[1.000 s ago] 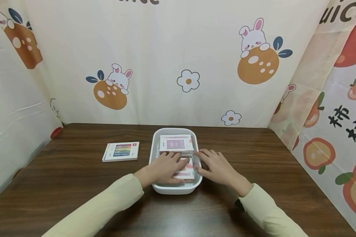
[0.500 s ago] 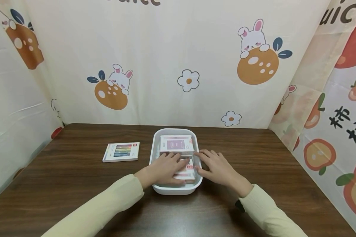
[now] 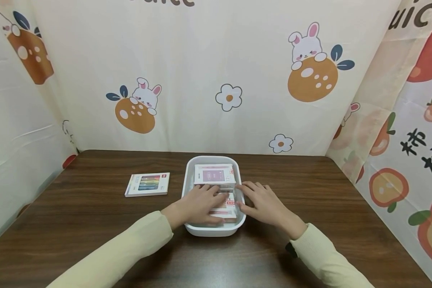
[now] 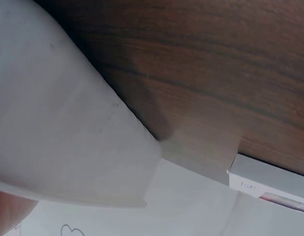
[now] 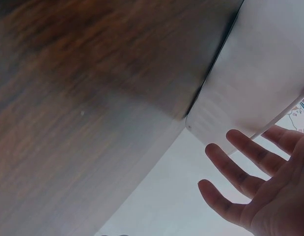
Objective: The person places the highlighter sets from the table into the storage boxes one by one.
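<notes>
"How much of the nearer white-and-pink cardboard box [image 3: 226, 210] can we see?"

"Only part; the person's bare left hand [image 3: 199, 205] hides its left side."

"Can we read the purple-panelled white cardboard box [image 3: 214, 176]?"

"Its small print is too tiny for us."

"And the wrist views?"

"Both crop the rounded white plastic tub [image 3: 216, 232]; in the right one, the dark brown wooden table [image 5: 83, 98] blurs, and we can't quite tell whether the bare right hand [image 3: 264, 204] touches the tub."
</notes>
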`<state>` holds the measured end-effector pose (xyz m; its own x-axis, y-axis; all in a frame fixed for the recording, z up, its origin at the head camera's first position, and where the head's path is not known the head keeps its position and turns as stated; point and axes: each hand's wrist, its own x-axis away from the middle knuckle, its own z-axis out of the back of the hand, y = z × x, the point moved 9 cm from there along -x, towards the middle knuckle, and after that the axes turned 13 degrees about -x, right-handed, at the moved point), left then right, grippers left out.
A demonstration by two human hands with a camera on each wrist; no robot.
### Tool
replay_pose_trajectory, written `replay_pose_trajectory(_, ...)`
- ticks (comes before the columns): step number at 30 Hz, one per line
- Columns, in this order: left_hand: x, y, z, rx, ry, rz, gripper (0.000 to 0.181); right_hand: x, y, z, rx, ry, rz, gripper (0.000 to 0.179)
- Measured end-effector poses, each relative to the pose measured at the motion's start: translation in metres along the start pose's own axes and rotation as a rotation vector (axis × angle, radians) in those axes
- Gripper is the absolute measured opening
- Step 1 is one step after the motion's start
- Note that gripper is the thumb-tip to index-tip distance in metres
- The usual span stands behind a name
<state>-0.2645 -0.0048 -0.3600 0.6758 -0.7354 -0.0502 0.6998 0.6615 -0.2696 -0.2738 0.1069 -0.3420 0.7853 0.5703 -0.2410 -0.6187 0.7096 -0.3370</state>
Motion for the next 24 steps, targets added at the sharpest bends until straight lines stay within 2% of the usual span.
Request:
replay_pose_trajectory(7,0.003,-0.002,0.010,-0.041,0.043,-0.001,0.063,0.000,0.001,0.000,-0.002,-0.004,-0.011,0.047)
replay_pose_trajectory(12,0.006,-0.007,0.015,-0.090,0.031,0.008,0.064,0.000,0.000,0.000,0.000,-0.001,-0.008,0.047)
replay_pose_trajectory(20,0.014,-0.022,0.030,-0.100,0.080,0.040,0.063,0.000,0.000,0.000,-0.004,-0.002,-0.013,0.047)
replay_pose_trajectory(24,0.018,-0.032,0.036,-0.086,0.084,0.072,0.061,0.000,0.000,0.000,-0.005,0.000,-0.008,0.047)
